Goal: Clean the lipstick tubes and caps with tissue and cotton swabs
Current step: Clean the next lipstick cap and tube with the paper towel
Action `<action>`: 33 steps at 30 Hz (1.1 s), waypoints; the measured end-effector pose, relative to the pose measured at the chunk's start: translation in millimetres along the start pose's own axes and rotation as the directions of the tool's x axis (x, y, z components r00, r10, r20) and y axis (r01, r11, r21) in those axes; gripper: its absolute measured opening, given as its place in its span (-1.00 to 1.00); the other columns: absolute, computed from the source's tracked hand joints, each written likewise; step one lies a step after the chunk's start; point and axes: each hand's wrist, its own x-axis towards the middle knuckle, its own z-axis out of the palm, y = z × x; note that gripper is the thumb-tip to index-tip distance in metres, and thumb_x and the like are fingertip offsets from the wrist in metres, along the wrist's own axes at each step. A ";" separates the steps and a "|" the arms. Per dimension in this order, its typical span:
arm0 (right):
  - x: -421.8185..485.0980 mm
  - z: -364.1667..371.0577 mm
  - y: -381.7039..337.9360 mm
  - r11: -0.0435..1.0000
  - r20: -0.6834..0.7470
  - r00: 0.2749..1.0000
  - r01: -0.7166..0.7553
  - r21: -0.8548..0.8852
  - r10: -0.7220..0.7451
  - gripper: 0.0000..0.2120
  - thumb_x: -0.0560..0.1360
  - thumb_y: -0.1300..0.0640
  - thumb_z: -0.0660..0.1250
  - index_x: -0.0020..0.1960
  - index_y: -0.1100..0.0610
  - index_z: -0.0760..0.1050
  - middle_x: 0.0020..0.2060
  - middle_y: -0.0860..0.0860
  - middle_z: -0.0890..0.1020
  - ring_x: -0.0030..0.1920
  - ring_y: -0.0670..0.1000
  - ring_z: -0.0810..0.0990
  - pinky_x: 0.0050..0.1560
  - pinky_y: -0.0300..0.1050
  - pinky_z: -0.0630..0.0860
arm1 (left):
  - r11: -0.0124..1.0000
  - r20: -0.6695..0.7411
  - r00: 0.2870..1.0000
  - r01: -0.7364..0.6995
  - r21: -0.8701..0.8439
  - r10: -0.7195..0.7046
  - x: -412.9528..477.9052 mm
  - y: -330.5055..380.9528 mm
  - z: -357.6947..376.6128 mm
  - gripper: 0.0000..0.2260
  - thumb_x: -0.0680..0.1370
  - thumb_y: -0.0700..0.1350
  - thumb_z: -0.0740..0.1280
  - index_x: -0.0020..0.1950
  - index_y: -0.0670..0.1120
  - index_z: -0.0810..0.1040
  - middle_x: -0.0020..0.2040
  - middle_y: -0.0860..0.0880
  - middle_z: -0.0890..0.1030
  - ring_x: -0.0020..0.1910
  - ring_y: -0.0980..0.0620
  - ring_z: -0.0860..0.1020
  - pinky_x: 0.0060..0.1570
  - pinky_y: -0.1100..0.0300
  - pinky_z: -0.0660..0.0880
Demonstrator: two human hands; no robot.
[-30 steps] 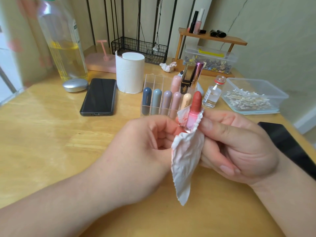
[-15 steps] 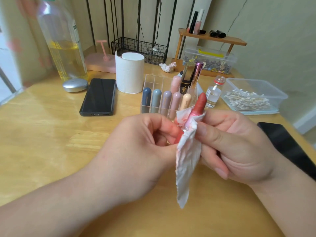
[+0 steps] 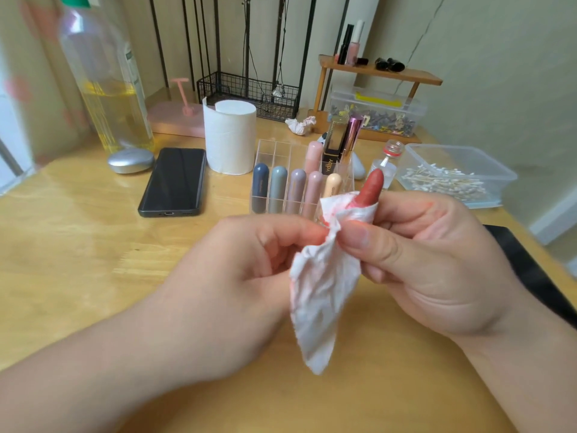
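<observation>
An open lipstick point(image 3: 371, 188) with a red-brown bullet sticks up between my hands, tilted to the right. A white tissue point(image 3: 321, 295) stained pink is wrapped round its tube and hangs down. My right hand point(image 3: 437, 260) pinches the tissue round the tube with thumb and fingers. My left hand point(image 3: 237, 276) holds the lower part of the tube, which is hidden by tissue and fingers. A clear organizer point(image 3: 274, 157) behind holds several capped lipsticks point(image 3: 296, 190). Cotton swabs point(image 3: 443, 182) lie in a clear box point(image 3: 487, 164) at the right.
A tissue roll point(image 3: 229, 137), a black phone point(image 3: 175, 182), a silver pebble-shaped object point(image 3: 131, 160) and a big bottle of yellow liquid point(image 3: 109, 89) stand at the back left. A small glass vial point(image 3: 387, 164), a crumpled tissue point(image 3: 301, 125), a wooden shelf point(image 3: 381, 73) and a dark object point(image 3: 530, 270) are at the right.
The lipstick has tilted to the right and sunk deeper into the tissue. My right thumb has slid up over the tissue round the tube.
</observation>
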 end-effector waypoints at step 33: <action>1.9 4.4 4.8 0.957 0.008 0.958 0.285 0.056 -0.285 -0.80 0.46 0.24 0.39 0.03 0.34 0.58 -0.25 -0.11 0.67 -0.32 -0.19 0.60 -0.23 -0.44 0.47 | 0.834 0.159 0.979 0.194 -0.516 -0.130 12.6 -6.9 -2.8 -0.89 0.44 -0.12 0.46 -0.20 -0.16 0.65 -0.38 -0.09 0.54 -0.45 0.08 0.44 -0.44 0.30 0.39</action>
